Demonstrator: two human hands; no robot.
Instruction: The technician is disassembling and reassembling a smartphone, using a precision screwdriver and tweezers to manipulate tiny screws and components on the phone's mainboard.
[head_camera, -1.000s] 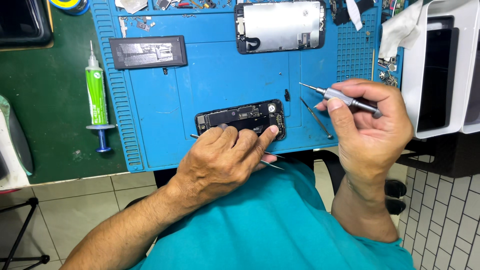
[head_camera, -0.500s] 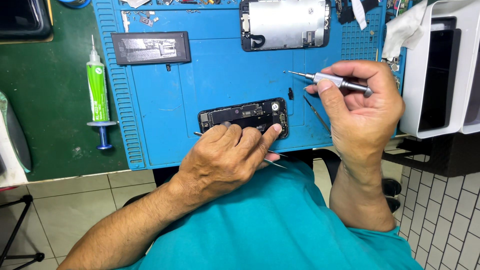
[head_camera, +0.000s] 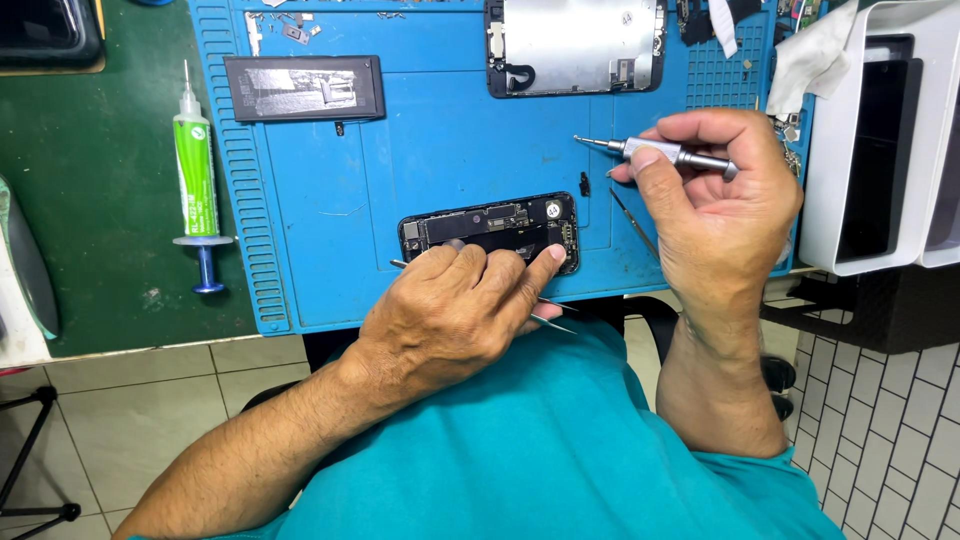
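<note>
**Head view: left hand steadies an opened phone, right hand lifts a screwdriver beside it**

The opened phone (head_camera: 492, 228) lies flat on the blue work mat (head_camera: 440, 140), near the mat's front edge, its dark inner parts facing up. The left hand (head_camera: 455, 310) rests on the phone's near side, fingers (head_camera: 545, 262) pressed together and laid over its lower edge, with thin metal tweezers (head_camera: 553, 312) tucked under the palm; their tips stick out on both sides of the hand. Whether those fingers actually pinch the tweezers cannot be told.

To the right of the phone, the right hand (head_camera: 722, 205) is raised clear of the mat, thumb and fingers pinching a slim silver screwdriver (head_camera: 655, 153) whose tip points left, above and apart from the phone. A thin dark probe (head_camera: 634, 222) lies on the mat between phone and right hand.

Behind the phone, at the mat's far edge, lies a detached screen panel (head_camera: 575, 45), back side up. Far left of the phone sits a flat black battery (head_camera: 303, 88). Beyond the mat's left edge, a green syringe (head_camera: 196, 180) lies on the dark green surface (head_camera: 90, 190). To the right of the mat stands a white tray (head_camera: 830, 160).
</note>
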